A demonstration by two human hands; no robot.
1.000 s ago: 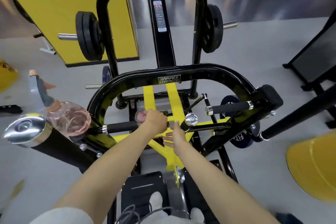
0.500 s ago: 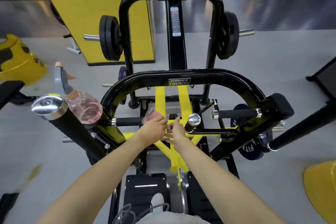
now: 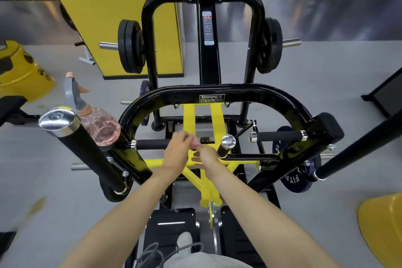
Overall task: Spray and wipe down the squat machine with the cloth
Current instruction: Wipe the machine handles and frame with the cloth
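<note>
The squat machine has a black curved frame (image 3: 217, 91) and yellow inner bars (image 3: 189, 119). My left hand (image 3: 177, 151) is over the yellow crossbar at the centre and grips a small pink cloth (image 3: 196, 142), mostly hidden in the fingers. My right hand (image 3: 206, 156) is right beside it; thumb and forefinger pinch the cloth's edge while the other fingers spread over the yellow bar. A pink spray bottle (image 3: 101, 127) with a grey trigger stands on the machine's left arm, apart from both hands.
Black foam handles (image 3: 152, 144) (image 3: 276, 136) stick inward on both sides, with a chrome-capped lever (image 3: 227, 142) by my right hand. A padded bar with a chrome cap (image 3: 57, 118) rises at the left. Weight plates (image 3: 130, 49) hang behind. My shoe (image 3: 184, 240) is on the footplate.
My left hand moved with the cloth from the left handle's end to the centre. My right hand lifted off the yellow bar and met the cloth. The view tilted up.
</note>
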